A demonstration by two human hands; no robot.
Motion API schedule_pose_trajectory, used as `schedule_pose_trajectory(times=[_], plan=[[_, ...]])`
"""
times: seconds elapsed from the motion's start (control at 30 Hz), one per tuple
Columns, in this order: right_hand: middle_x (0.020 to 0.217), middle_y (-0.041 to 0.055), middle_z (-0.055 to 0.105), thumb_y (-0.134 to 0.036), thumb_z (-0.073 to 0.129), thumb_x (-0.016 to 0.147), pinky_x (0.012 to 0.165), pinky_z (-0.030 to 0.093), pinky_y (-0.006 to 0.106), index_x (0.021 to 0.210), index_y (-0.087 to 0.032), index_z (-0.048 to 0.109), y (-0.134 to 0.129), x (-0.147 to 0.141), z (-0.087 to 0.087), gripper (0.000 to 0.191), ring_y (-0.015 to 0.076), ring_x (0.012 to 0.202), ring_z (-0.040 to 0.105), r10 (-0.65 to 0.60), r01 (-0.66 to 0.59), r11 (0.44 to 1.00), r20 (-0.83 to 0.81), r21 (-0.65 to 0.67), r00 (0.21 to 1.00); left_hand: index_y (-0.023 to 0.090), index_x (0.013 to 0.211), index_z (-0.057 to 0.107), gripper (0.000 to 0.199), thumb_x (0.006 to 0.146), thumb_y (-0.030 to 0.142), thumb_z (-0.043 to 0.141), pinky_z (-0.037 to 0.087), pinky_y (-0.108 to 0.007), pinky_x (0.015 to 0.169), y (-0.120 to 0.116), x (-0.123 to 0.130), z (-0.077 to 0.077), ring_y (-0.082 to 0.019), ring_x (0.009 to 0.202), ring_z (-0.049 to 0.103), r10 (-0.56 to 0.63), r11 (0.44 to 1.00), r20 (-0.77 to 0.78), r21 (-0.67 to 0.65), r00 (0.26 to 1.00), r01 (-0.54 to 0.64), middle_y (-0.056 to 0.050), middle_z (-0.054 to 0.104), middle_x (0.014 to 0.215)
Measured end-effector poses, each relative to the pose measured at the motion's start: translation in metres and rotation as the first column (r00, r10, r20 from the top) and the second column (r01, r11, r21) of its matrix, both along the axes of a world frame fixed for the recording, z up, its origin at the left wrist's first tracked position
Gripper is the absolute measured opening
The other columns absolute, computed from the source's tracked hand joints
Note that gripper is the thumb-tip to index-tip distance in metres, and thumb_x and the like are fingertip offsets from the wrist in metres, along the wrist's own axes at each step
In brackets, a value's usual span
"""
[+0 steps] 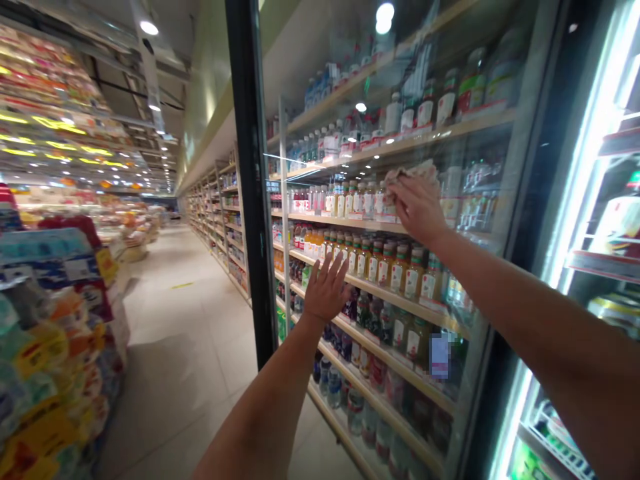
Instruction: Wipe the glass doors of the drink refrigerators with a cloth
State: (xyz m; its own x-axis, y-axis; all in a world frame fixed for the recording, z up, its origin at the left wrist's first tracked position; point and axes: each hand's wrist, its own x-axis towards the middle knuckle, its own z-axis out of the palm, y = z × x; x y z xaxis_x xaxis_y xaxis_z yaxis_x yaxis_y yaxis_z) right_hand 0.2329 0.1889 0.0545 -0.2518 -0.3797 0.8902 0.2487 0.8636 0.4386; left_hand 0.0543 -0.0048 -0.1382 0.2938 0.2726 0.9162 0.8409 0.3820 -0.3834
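Note:
A glass cooler door (350,87) with a dark frame stands swung out in front of me. Against its glass, right of the middle, my right hand (423,210) presses a crumpled beige cloth (413,172), fingers closed over it. Lower and to the left, my left hand (327,288) has its fingers spread and its palm toward the glass; nothing is in it. It looks to be touching the pane. Through the glass show shelves of bottled drinks (373,265), with some reflections over them.
To the right, the lit cooler interior (615,227) holds drinks on racks. The door's dark edge post (250,187) stands upright beside a tiled aisle (185,320). Long wall shelves (220,207) run into the distance. Stacked packaged goods (55,347) border the aisle at left.

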Motion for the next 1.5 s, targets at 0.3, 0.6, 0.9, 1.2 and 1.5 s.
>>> schedule_pose_trajectory(times=[0.3,0.6,0.9,1.2,1.5], plan=[[0.156,0.0184,0.041,-0.014,0.028,0.106,0.119,0.029,0.057,0.144,-0.005,0.047,-0.032,-0.043,0.076,0.043,0.0298,0.147,0.032,-0.118,0.03,0.891,-0.166,-0.452,0.979,0.011,0.154,0.04,0.061,0.098,0.029,0.053,0.017,-0.049,0.128,0.001,-0.001,-0.001,-0.029,0.155,0.019,-0.003,1.0,0.003,0.001,1.0,0.003,-0.014,0.044,0.156],[0.153,0.0132,0.051,-0.024,0.042,0.101,0.12,0.037,0.054,0.145,-0.015,0.054,-0.061,-0.05,-0.1,0.046,0.031,0.146,0.041,0.034,-0.017,0.977,0.076,-0.214,0.997,0.012,0.161,0.023,0.071,0.1,0.032,0.054,0.019,-0.051,0.126,0.004,-0.006,-0.001,-0.03,0.155,0.019,-0.076,0.997,-0.026,0.025,0.997,0.077,-0.019,0.043,0.157],[0.123,0.0174,0.072,-0.014,0.052,0.093,0.108,0.053,0.042,0.115,-0.009,0.072,-0.09,-0.043,-0.199,0.03,0.0265,0.121,0.065,0.258,-0.173,0.963,0.526,-0.207,0.811,0.027,0.144,0.053,0.049,0.1,0.048,0.054,0.006,-0.069,0.122,-0.004,-0.018,-0.005,-0.039,0.155,0.012,-0.203,0.967,-0.149,-0.183,0.968,0.175,-0.011,0.047,0.155],[0.154,0.011,0.052,-0.022,0.043,0.102,0.118,0.038,0.055,0.149,-0.021,0.05,-0.008,0.029,-0.157,0.048,0.0291,0.149,0.04,-0.064,0.083,0.975,0.097,-0.205,0.993,0.017,0.142,0.058,0.046,0.098,0.032,0.055,0.013,-0.048,0.129,-0.007,-0.01,-0.01,-0.027,0.151,0.033,-0.038,0.988,-0.169,-0.151,0.985,0.012,-0.012,0.055,0.148],[0.163,0.0164,0.035,-0.04,0.042,0.103,0.126,0.019,0.057,0.159,-0.014,0.032,0.001,0.008,-0.179,0.063,0.0311,0.156,0.024,-0.263,0.275,0.938,0.083,-0.211,0.961,0.026,0.139,0.061,0.046,0.096,0.014,0.048,0.034,-0.04,0.119,-0.017,-0.013,-0.028,-0.022,0.135,0.055,-0.084,0.991,-0.093,-0.112,0.992,0.073,-0.008,0.064,0.14]])
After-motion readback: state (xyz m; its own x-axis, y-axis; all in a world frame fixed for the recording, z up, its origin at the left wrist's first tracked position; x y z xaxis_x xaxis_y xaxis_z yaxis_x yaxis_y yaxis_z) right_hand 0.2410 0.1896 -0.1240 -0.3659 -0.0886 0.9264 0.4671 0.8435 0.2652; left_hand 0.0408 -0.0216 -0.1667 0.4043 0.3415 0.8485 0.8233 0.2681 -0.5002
